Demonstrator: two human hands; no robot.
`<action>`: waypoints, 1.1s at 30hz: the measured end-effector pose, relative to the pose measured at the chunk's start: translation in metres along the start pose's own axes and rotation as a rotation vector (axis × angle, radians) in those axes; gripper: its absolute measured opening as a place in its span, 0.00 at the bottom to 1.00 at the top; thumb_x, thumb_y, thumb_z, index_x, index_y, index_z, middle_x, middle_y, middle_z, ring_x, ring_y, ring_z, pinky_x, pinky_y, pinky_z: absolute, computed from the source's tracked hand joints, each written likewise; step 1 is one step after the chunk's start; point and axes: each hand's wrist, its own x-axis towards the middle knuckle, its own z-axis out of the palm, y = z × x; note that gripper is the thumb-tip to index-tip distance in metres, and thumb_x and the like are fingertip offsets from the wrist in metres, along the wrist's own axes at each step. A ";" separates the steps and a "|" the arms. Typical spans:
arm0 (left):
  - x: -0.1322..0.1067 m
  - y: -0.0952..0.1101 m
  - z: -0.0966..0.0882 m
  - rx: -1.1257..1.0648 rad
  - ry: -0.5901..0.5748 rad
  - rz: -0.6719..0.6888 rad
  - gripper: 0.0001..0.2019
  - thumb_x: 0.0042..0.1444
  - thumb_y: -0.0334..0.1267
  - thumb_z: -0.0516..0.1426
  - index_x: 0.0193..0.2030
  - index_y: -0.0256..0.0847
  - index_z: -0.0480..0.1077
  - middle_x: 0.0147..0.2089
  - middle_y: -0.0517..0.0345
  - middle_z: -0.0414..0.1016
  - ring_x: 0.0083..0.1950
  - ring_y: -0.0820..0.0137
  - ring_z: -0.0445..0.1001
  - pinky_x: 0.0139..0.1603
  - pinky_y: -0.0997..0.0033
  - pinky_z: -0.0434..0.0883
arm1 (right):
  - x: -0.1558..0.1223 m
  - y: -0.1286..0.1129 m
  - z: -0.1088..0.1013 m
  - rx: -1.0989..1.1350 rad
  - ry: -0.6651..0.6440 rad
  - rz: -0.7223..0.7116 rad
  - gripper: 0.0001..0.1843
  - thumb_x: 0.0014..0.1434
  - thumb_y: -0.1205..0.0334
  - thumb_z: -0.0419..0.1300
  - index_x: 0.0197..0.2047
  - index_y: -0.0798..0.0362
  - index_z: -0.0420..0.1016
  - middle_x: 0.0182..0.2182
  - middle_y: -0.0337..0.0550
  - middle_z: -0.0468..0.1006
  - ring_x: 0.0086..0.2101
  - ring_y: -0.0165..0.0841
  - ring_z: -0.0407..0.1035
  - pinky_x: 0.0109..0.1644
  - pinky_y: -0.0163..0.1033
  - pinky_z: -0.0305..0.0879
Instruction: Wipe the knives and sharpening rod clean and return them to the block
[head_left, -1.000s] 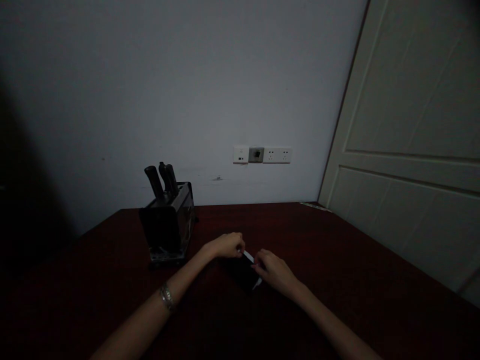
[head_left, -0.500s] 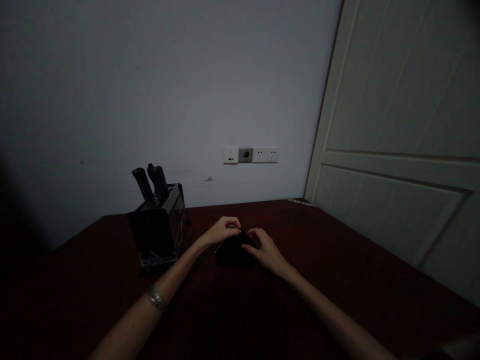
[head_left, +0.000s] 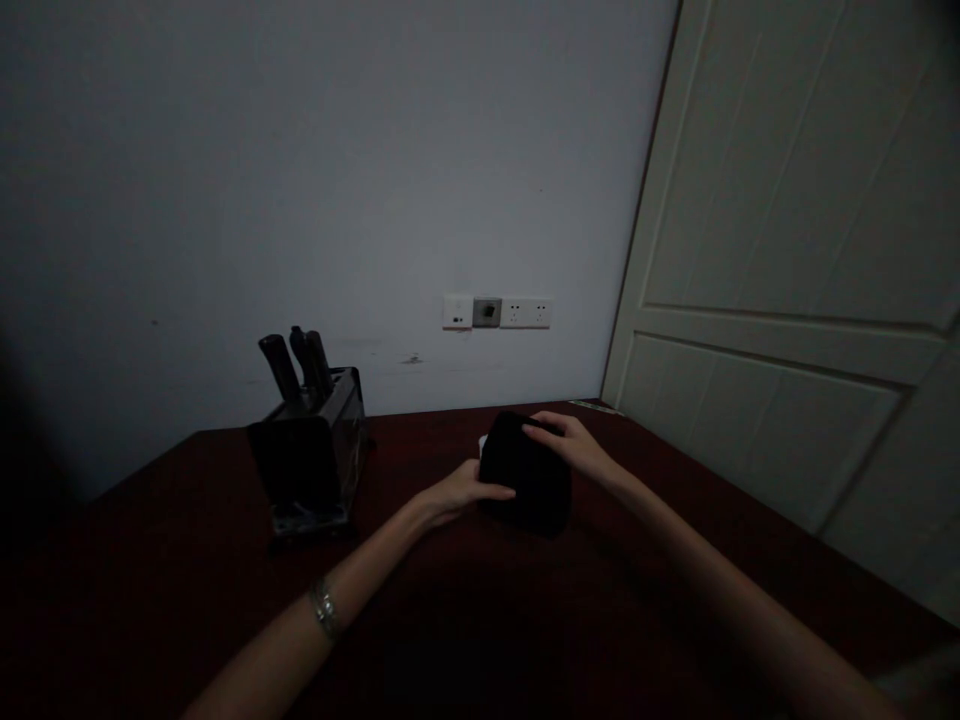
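Observation:
A black, flat-faced object with rounded corners [head_left: 525,475] is tilted up between my two hands over the table; it is too dark to make out its kind. My left hand [head_left: 457,493] grips its left side, thumb across the near face and fingers behind. At its top right edge, my right hand [head_left: 568,440] holds on with fingers over the front face. A small white bit [head_left: 482,443] shows at the object's upper left edge; what it belongs to is hidden. A metal bracelet [head_left: 324,608] is on my left wrist.
A black knife block [head_left: 300,460] with several dark-handled knives [head_left: 307,362] stands to the left on the dark red table [head_left: 420,620]. Behind are a pale wall with sockets [head_left: 496,312] and, at right, a white panelled door [head_left: 772,330]. A thin strip [head_left: 596,407] lies at the back edge.
The black object has been raised and turned, so its broad face now shows, and it has shifted right. My left hand moved to its lower left side, my right hand up to its top right edge.

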 end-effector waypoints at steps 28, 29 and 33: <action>0.025 -0.049 0.083 1.110 0.204 0.126 0.30 0.55 0.43 0.51 0.61 0.30 0.50 0.54 0.36 0.66 0.54 0.53 0.65 0.54 0.51 0.59 | -0.096 0.104 -0.116 -0.561 0.100 0.209 0.32 0.48 0.52 0.60 0.54 0.60 0.64 0.39 0.55 0.77 0.39 0.44 0.71 0.45 0.50 0.66; 0.026 -0.048 0.089 1.227 0.167 0.212 0.28 0.56 0.43 0.50 0.61 0.31 0.52 0.58 0.36 0.60 0.59 0.52 0.59 0.58 0.51 0.55 | -0.105 0.109 -0.118 -0.676 0.121 0.131 0.32 0.50 0.51 0.58 0.55 0.60 0.64 0.45 0.58 0.74 0.45 0.46 0.69 0.50 0.52 0.63; 0.026 -0.057 0.111 1.404 -0.201 0.430 0.31 0.59 0.52 0.44 0.61 0.28 0.53 0.65 0.34 0.48 0.66 0.50 0.44 0.63 0.50 0.44 | -0.131 0.114 -0.109 -0.790 -0.089 -0.030 0.27 0.58 0.50 0.50 0.57 0.53 0.63 0.59 0.52 0.61 0.57 0.41 0.57 0.60 0.48 0.54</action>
